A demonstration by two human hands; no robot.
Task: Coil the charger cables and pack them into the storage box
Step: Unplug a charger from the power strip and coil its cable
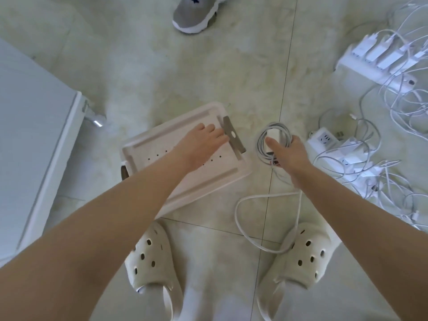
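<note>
Head view: right hand (pixel 289 152) grips the coiled charger cable (pixel 266 138), just right of the lidded storage box (pixel 215 181); left hand (pixel 203 141), nearer, rests flat on top.

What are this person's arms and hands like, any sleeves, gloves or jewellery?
Bare left forearm and right forearm, no sleeves in view. The left hand and right hand are ungloved; no ring, watch or bracelet visible.

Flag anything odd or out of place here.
The coiled cable in the right hand is not fully wound: its tail seems to trail in a loose loop on the floor beside the right shoe.
</note>
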